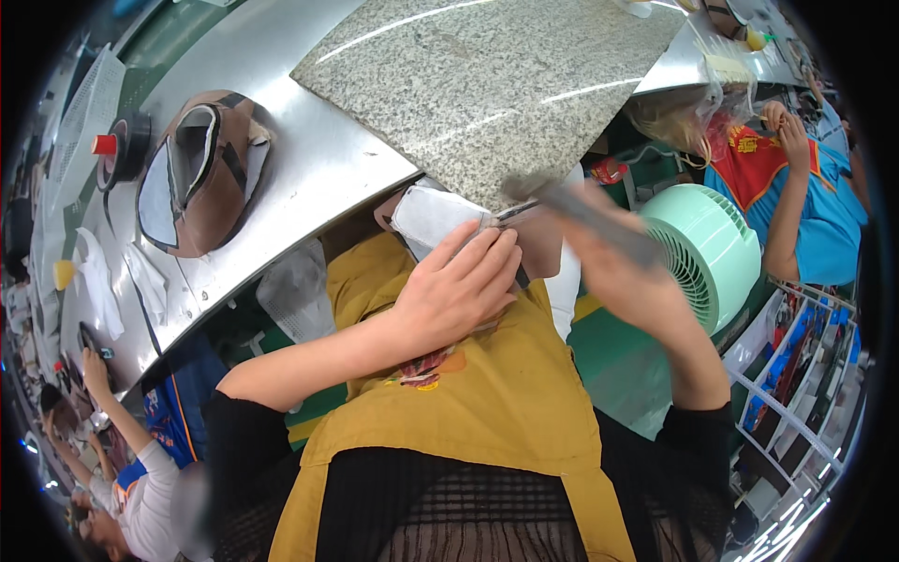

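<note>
My left hand [459, 286] is closed on a brown piece with white lining [429, 220], which looks like a shoe upper. It lies over my lap at the near corner of a granite slab [487, 84]. In my right hand [623, 267] is a hammer [604, 223], blurred by motion. Its head hangs just above the slab's corner, beside my left fingertips. My palm and fingers hide much of the brown piece. A second brown shoe upper [211, 183], with pale lining and dark bands, stands on the metal table [304, 164] at the left.
A black round container with a red top [105, 144] stands at the far left near white cloths [96, 281]. To my right are a mint-green fan [712, 253] and a wire rack [796, 398]. Co-workers sit at right [791, 206] and lower left [154, 496].
</note>
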Tool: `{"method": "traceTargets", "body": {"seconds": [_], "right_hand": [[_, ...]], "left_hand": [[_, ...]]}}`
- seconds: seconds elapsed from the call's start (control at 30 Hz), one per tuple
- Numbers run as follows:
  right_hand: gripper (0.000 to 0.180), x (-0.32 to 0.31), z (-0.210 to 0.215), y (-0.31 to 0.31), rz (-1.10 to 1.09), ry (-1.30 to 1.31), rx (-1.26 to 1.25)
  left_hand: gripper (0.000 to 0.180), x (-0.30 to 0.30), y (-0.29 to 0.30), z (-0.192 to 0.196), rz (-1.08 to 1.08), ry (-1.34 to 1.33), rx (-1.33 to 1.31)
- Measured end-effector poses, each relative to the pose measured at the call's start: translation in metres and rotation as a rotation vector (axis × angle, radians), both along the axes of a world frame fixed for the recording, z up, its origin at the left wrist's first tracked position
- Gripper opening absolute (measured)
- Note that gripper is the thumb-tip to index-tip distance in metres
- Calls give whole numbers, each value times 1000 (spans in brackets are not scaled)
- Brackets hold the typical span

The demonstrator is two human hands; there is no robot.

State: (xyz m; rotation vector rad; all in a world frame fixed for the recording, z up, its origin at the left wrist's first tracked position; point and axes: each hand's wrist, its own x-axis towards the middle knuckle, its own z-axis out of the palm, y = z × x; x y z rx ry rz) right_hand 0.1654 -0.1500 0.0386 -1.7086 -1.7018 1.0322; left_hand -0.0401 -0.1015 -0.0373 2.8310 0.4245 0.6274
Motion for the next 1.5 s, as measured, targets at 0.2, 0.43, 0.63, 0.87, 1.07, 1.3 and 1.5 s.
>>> {"method": "traceTargets", "body": {"seconds": [0.2, 0.43, 0.63, 0.87, 1.07, 1.3, 1.5], "right_hand": [[26, 1, 8, 16, 74, -130, 41], [23, 27, -21, 64, -171, -486, 303], [32, 42, -56, 101, -178, -657, 291], [29, 15, -23, 68, -5, -579, 583], [41, -41, 53, 18, 481, 191, -100], [35, -26, 79, 19, 314, 261, -28], [32, 18, 125, 43, 289, 243, 28]], "left_hand": [[56, -4, 0, 0, -14, 7, -6], [47, -12, -5, 2, -44, -27, -109], [45, -47, -3, 15, 3, -64, -77], [50, -99, -15, 76, 243, -161, -447], [38, -111, -12, 148, 394, -439, -551], [42, -76, 6, 155, 324, -627, -558], [38, -70, 37, 134, 165, -631, -655]]}}
